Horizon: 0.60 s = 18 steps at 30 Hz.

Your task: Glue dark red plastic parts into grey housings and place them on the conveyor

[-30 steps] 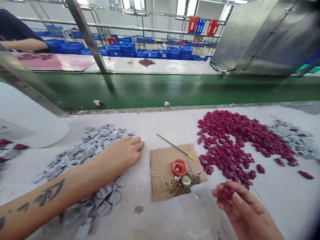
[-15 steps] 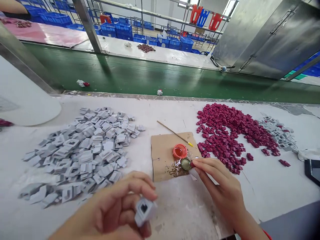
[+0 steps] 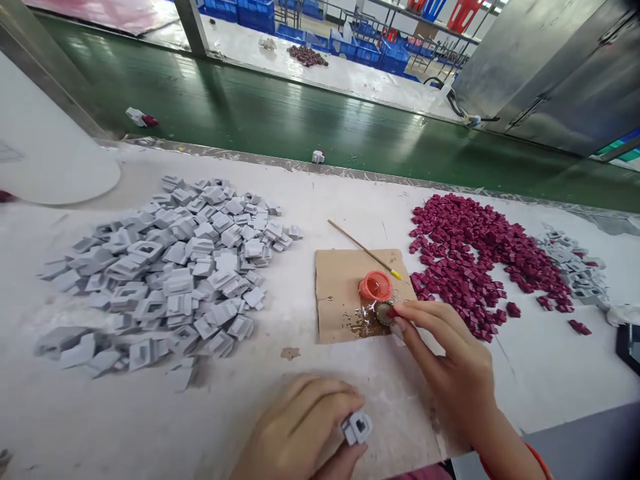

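My left hand point(image 3: 313, 427) pinches a light grey plastic part point(image 3: 357, 427) with a square hole facing up, low above the near tabletop. My right hand point(image 3: 443, 350) is closed on a small maroon plastic piece point(image 3: 393, 311), mostly hidden by the fingertips. That piece is at the edge of a metal bottle cap point(image 3: 383, 313); whether they touch I cannot tell. Just behind the cap stands a red-orange plastic cap point(image 3: 375, 286) with liquid inside. Both are on a cardboard sheet point(image 3: 330, 273) wet with shiny liquid. A thin stick with a yellow tip point(image 3: 365, 250) lies across its far edge.
On the left spreads a heap of grey parts point(image 3: 195, 260); on the right, a heap of maroon pieces point(image 3: 465, 253) with pale grey parts point(image 3: 575, 267) beyond. A green conveyor belt point(image 3: 260, 113) crosses behind, carrying joined grey-and-maroon parts point(image 3: 141, 118). A metal post point(image 3: 191, 27) stands at the left.
My left hand has moved right with the grey part, away from the grey heap. My right hand stays by the bottle cap, which looks more tilted. The view has shifted downward.
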{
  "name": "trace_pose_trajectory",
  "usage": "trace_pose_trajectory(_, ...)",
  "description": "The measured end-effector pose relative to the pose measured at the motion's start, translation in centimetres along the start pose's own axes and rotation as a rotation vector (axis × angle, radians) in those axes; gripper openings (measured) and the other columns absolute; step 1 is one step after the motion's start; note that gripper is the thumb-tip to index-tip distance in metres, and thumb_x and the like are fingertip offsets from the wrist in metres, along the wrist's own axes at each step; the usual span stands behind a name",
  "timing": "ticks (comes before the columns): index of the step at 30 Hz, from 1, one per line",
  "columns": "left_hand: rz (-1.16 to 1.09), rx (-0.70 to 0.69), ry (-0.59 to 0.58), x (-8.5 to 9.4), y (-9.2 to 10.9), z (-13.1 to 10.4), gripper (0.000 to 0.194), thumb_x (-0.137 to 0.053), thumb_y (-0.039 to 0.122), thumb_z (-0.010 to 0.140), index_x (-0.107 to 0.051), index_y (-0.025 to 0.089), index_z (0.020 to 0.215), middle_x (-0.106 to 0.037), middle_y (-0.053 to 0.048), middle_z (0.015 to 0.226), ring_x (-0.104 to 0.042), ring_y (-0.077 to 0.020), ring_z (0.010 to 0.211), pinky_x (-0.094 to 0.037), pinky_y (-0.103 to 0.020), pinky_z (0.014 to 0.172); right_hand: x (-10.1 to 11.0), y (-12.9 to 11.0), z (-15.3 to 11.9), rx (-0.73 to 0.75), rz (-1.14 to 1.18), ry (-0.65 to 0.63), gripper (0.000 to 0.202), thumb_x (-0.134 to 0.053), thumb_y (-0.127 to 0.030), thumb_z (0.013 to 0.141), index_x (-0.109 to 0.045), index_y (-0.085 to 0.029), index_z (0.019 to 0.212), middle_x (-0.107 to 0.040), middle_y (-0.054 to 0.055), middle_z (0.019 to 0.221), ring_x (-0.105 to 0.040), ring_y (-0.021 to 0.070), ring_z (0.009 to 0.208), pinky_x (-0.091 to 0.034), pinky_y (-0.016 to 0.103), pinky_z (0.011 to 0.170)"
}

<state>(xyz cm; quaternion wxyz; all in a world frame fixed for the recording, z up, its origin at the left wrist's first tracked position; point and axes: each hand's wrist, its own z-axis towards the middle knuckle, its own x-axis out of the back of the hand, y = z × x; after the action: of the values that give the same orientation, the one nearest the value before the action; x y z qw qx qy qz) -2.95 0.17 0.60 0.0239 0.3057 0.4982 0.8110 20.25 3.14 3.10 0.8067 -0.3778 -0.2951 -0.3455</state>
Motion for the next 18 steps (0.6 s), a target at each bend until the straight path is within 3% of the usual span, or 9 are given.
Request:
trace_pose_trajectory(3,0.111,-0.032,0.037,-0.4,-0.6,0.0,0.030,-0.072,0.018,0.087,-0.061,0.018,0.114,-0.075,-0.002,0.104,-0.064,-0.0165,0.095,-0.055,-0.022,0.090,0.4,-1.3,-0.9,-0.077,0.108,0.052,0.030,-0.061,0.001,0.087,-0.064,-0.017,0.111,-0.068,0.006,0.104,-0.063,0.0124,0.099,-0.051,0.024,0.089)
trace_pose_trajectory(10,0.098,0.012,0.051,-0.6,-0.4,-0.3,0.025,-0.071,0.017,0.087,-0.063,0.017,0.111,-0.075,-0.004,0.104,-0.061,-0.0192,0.094,-0.056,-0.027,0.087,-0.1,-5.7,-4.5,-0.288,0.402,0.032,0.036,-0.059,0.003,0.081,-0.067,-0.021,0.105,-0.071,0.002,0.093,-0.068,0.0149,0.088,-0.060,0.026,0.077)
trace_pose_trajectory(15,0.080,0.043,0.039,-0.6,-0.3,-0.2,0.023,-0.071,0.017,0.088,-0.062,0.016,0.108,-0.073,-0.005,0.099,-0.060,-0.0197,0.093,-0.057,-0.029,0.085,-1.4,-6.2,-4.9,-0.274,0.446,0.089,0.034,-0.061,0.003,0.077,-0.068,-0.020,0.102,-0.071,0.004,0.087,-0.069,0.0159,0.079,-0.060,0.026,0.069)
trace_pose_trajectory(18,0.076,0.030,0.030,-0.6,-0.3,-0.3,0.023,-0.070,0.015,0.087,-0.062,0.015,0.109,-0.073,-0.006,0.099,-0.059,-0.0195,0.092,-0.056,-0.029,0.087,-1.7,-6.2,-4.8,-0.236,0.428,0.057,0.035,-0.060,0.006,0.076,-0.068,-0.018,0.101,-0.071,0.005,0.085,-0.068,0.0163,0.077,-0.060,0.027,0.066)
